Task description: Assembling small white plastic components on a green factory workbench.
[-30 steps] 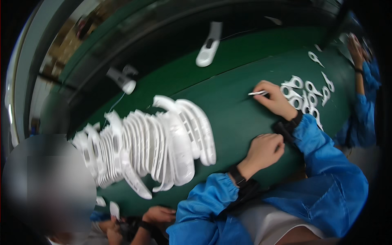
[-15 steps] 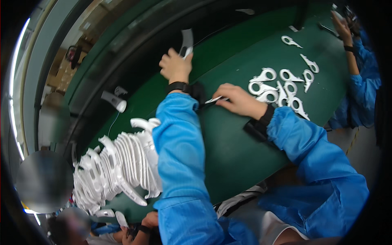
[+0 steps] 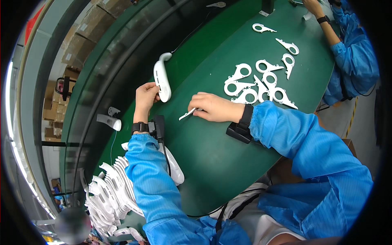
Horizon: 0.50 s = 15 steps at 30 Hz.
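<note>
A long green table [image 3: 204, 151] fills the head view. Flat white plastic rings with pointy tails [image 3: 259, 84] lie beyond the right hand [image 3: 212, 107]. The left hand [image 3: 143, 96] was reaching; now it pinches a long, curved white plastic piece [image 3: 160, 75] at the table's far side. The right hand still pinches a thin white plastic piece [image 3: 186, 114]. So both hands, apart, are full.

on green bench [image 3: 196, 151], running slantwise: loose cluster of white ring-headed parts [image 3: 259, 85], some touching, tapering tails pointing various ways. toward far end, three similar parts [image 3: 286, 44], lying singly. at left, close-packed row of curved white pieces [image 3: 122, 179], upright on edge, partly hidden.
</note>
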Available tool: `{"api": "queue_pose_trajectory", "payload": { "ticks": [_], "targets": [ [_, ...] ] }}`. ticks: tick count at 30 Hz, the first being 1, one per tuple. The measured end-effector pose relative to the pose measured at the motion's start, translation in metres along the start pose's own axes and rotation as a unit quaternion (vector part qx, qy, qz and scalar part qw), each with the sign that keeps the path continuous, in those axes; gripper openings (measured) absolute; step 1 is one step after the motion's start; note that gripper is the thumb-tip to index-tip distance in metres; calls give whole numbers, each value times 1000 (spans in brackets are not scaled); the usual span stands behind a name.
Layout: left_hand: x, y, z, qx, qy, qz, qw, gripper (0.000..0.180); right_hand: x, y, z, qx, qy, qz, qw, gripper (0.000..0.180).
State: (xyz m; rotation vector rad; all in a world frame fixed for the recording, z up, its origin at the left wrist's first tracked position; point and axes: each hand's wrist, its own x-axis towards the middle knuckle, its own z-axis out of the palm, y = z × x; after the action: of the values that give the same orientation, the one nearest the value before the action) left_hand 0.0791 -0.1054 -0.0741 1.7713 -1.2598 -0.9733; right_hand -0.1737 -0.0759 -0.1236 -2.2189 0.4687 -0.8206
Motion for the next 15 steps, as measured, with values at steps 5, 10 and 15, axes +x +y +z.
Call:
{"api": "queue_pose_trajectory", "payload": {
  "ticks": [5, 10, 15],
  "targets": [
    [4, -26, 1, 127, 36, 69, 989, 21, 4, -4, 6, 10, 3, -1, 1000, 10],
    [4, -15, 23, 173, -23, 37, 984, 32, 3, -2, 4, 2, 3, 1, 1000, 9],
    [8, -27, 31, 90, -37, 71, 993, 31, 1, -3, 6, 24, 6, 7, 1000, 8]
  ]
}}
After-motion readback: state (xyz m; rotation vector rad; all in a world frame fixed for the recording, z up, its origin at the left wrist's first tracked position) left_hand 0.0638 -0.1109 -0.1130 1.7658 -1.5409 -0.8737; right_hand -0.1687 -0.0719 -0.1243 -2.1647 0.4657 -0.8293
